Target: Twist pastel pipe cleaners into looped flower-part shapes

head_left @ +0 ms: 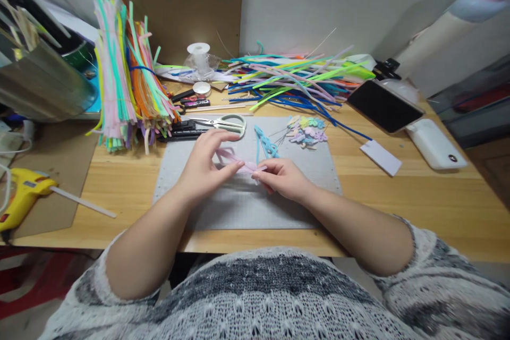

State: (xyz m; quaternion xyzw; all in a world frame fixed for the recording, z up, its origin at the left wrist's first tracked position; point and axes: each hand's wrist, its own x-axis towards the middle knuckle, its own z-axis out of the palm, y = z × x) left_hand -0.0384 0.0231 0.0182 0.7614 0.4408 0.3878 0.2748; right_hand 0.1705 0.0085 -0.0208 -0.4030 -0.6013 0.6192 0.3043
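Wooden desk [438,212] against a pale wall, with a grey mat [247,215] at its near edge. Over the middle of the mat is a pale pink piece [247,168], blurred and partly covered by fingers, so its shape is hard to make out. The right hand [285,178] pinches its right end between thumb and fingertips. The left hand [203,164] arches over its left side, thumb and forefinger spread; whether the thumb presses on the piece is unclear. Scissors [235,123] lie beyond the left hand, blade tips near dark pens. Blue stems [266,143] lie just beyond the right hand, their near end hidden, with small pastel flowers [308,130] to their right. A glue gun [24,194] and a metal can [48,87] are cut off at the left. Stem bundles [113,74] and a loose heap [290,74] crowd the far side. Bare mat lies nearest the body; bare wood stretches right, short of the phone [384,106].
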